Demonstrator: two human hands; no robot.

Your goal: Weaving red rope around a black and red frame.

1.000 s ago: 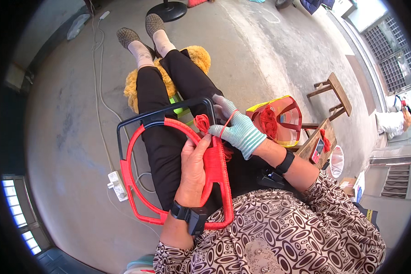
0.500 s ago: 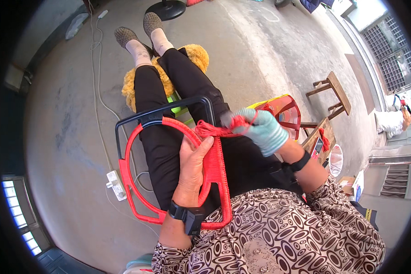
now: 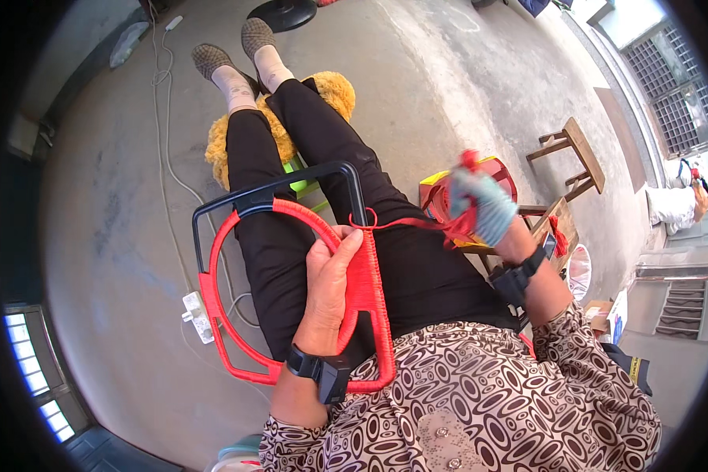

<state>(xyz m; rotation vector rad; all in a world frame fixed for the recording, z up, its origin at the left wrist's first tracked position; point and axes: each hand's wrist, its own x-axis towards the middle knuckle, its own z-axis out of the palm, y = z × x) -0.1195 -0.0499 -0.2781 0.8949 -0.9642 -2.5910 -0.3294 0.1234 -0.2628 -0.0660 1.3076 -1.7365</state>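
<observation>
Across my lap rests a frame (image 3: 374, 307), a ring joined to a rounded rectangle. Red cord is wound over most of it, and its far end is bare black. My left hand (image 3: 329, 275) is bare and grips the wrapped part, thumb on top. My right hand (image 3: 484, 206), in a striped light-blue glove and smeared by motion, is closed on a bundle of red cord (image 3: 458, 224) to the right of the frame. From there a strand stretches to a small loop at the frame's upper right, where red wrapping meets black.
A yellow plush cushion (image 3: 337, 96) lies under my lower legs. At right stand a wooden stool (image 3: 582, 157), a red and yellow container (image 3: 492, 169) and a white wire basket (image 3: 579, 274). A power strip (image 3: 198, 317) with trailing cables lies on the floor at left.
My right hand has moved right and slightly up, away from the frame, taking the cord bundle along. The cord between hand and frame is now drawn out. My left hand keeps its grip.
</observation>
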